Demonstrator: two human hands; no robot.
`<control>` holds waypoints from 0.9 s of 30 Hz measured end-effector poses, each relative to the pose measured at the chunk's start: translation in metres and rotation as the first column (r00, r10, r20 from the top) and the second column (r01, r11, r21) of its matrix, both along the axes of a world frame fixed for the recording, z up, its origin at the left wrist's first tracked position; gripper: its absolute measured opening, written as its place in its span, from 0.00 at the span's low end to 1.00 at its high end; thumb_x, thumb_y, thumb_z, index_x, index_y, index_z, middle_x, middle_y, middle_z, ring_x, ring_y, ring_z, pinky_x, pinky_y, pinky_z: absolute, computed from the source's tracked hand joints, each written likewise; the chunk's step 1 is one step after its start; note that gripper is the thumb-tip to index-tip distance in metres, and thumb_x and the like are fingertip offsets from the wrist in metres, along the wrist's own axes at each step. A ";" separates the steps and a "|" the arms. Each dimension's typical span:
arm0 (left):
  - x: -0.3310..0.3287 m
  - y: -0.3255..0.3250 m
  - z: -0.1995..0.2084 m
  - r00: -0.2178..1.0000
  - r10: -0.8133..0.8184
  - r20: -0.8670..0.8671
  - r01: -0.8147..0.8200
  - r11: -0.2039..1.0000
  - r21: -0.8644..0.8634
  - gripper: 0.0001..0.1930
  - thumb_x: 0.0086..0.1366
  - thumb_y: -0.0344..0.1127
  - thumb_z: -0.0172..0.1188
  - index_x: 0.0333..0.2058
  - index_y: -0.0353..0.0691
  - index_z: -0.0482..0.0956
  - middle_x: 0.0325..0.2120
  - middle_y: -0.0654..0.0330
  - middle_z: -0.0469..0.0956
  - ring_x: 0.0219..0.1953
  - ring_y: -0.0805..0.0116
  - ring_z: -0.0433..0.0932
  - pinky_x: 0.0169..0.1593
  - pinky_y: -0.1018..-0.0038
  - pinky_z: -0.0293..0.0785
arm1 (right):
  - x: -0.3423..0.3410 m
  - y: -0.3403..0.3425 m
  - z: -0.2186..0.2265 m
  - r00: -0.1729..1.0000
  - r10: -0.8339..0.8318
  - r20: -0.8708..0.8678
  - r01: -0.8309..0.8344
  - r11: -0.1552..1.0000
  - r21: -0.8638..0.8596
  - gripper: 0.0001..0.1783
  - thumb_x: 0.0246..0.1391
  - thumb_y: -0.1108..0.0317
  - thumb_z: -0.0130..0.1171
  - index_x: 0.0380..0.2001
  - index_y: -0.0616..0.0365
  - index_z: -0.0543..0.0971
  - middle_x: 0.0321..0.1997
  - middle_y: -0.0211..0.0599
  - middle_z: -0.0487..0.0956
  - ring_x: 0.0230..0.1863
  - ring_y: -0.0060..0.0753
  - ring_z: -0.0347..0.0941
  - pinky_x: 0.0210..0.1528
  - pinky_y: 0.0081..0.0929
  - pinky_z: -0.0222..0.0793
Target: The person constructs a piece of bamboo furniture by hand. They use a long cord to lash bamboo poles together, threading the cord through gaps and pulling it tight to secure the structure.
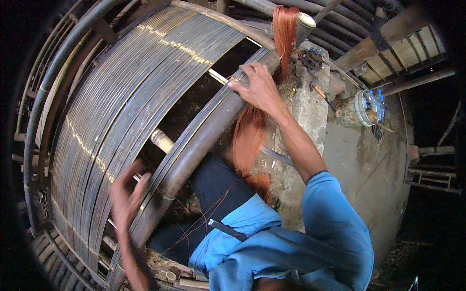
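Note:
A wide panel of long, dark bamboo slats (141, 82), crossed by rows of pale bindings, slopes away on the left. Alongside its near edge lie a few separate slats (194, 123) on a thick bamboo pole (187, 167). My right hand (259, 87) bends over the far part of these slats, thumb and fingers curled at their edge, by a wisp of reddish fibre. My left hand (127, 196), somewhat blurred, hovers by the panel's near edge with its fingers apart and nothing visible in them. Pale crosspieces (161, 140) bridge the gap between panel and loose slats.
Reddish-brown fibre bundles hang over a bamboo end (285, 29) and beside my leg (249, 140). A bucket (361, 109) with plastic bottles stands on the floor at right. A tool with an orange handle (321, 93) lies on the concrete ledge (310, 114).

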State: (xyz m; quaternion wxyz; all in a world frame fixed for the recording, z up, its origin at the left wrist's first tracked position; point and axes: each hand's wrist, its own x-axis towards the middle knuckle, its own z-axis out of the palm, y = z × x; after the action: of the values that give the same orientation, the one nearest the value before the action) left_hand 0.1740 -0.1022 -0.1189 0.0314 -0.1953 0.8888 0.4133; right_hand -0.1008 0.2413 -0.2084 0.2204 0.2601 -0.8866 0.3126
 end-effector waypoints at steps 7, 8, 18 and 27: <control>-0.159 0.115 -0.084 0.995 -0.026 -0.095 0.016 0.994 -0.104 0.24 0.70 0.50 0.53 0.52 0.37 0.81 0.44 0.39 0.82 0.51 0.40 0.79 0.57 0.54 0.73 | -0.008 0.004 -0.029 0.969 0.016 0.248 -0.036 0.997 0.074 0.22 0.57 0.54 0.67 0.38 0.67 0.83 0.46 0.48 0.77 0.49 0.44 0.73 0.58 0.38 0.65; -0.161 0.122 -0.093 0.999 -0.025 -0.033 0.021 0.994 -0.111 0.25 0.71 0.53 0.51 0.51 0.39 0.83 0.42 0.39 0.82 0.50 0.39 0.80 0.56 0.53 0.74 | -0.005 0.004 -0.025 0.897 0.114 0.427 -0.062 0.989 -0.134 0.22 0.59 0.53 0.66 0.39 0.66 0.83 0.41 0.46 0.78 0.47 0.43 0.73 0.58 0.34 0.64; -0.165 0.126 -0.113 0.999 -0.046 0.026 0.049 0.994 -0.099 0.29 0.71 0.60 0.46 0.50 0.44 0.84 0.38 0.41 0.84 0.46 0.39 0.82 0.54 0.52 0.74 | -0.031 -0.015 -0.005 0.500 0.858 0.119 0.302 -0.044 -0.952 0.19 0.70 0.52 0.52 0.36 0.56 0.79 0.28 0.28 0.75 0.32 0.27 0.70 0.51 0.33 0.68; -0.166 0.132 -0.106 0.999 -0.031 0.041 0.038 0.984 -0.172 0.26 0.72 0.57 0.45 0.49 0.46 0.85 0.39 0.39 0.83 0.46 0.37 0.81 0.54 0.50 0.74 | 0.053 -0.014 0.003 0.796 0.421 0.435 -0.028 0.743 -0.668 0.25 0.70 0.50 0.52 0.22 0.56 0.72 0.20 0.27 0.64 0.25 0.24 0.60 0.34 0.28 0.62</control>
State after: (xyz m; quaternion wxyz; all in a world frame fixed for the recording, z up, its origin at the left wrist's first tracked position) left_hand 0.0084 0.0293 -0.2247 0.0384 -0.1897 0.9238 0.3303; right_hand -0.0476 0.2273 -0.2051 -0.0168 0.1773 -0.7129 0.6783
